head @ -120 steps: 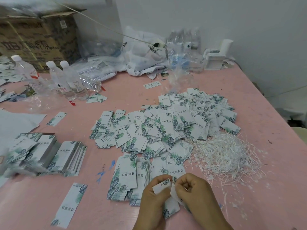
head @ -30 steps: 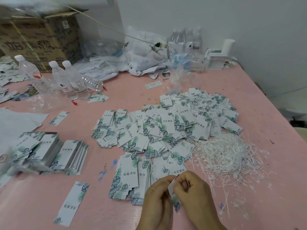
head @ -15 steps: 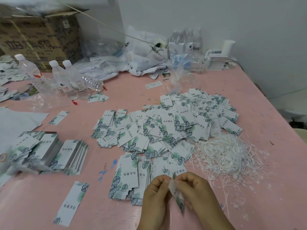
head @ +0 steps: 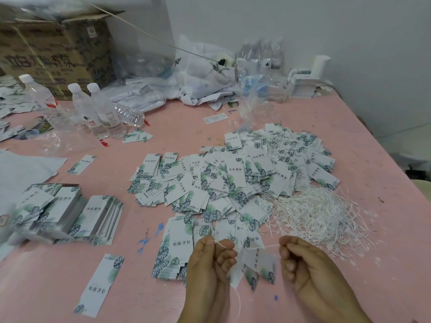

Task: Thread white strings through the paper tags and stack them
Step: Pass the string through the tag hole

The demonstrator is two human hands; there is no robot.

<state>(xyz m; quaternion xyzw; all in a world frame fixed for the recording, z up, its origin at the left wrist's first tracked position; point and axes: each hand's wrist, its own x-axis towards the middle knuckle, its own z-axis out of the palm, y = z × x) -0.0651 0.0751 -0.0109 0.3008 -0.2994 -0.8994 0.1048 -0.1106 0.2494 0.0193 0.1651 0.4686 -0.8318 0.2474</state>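
Observation:
A white string [head: 261,247] is stretched between my two hands near the table's front edge. My left hand [head: 210,259] pinches one end, my right hand [head: 300,262] pinches the other. Leaf-printed paper tags [head: 256,264] hang on the string between the hands. Just behind the hands lies a small stack of tags [head: 177,248]. A wide heap of loose tags [head: 235,178] covers the middle of the table. A tangle of white strings [head: 314,213] lies to the right of it.
The pink table [head: 373,159] ends at the right. Tag stacks [head: 67,210] lie at the left, one single tag [head: 100,285] in front. Water bottles [head: 100,110], a cardboard box [head: 53,57], plastic bags [head: 203,73] and a white holder [head: 307,78] stand at the back.
My hands were together on the tags half a second ago. Now they have moved apart sideways, drawing the string taut through the tags hanging between them.

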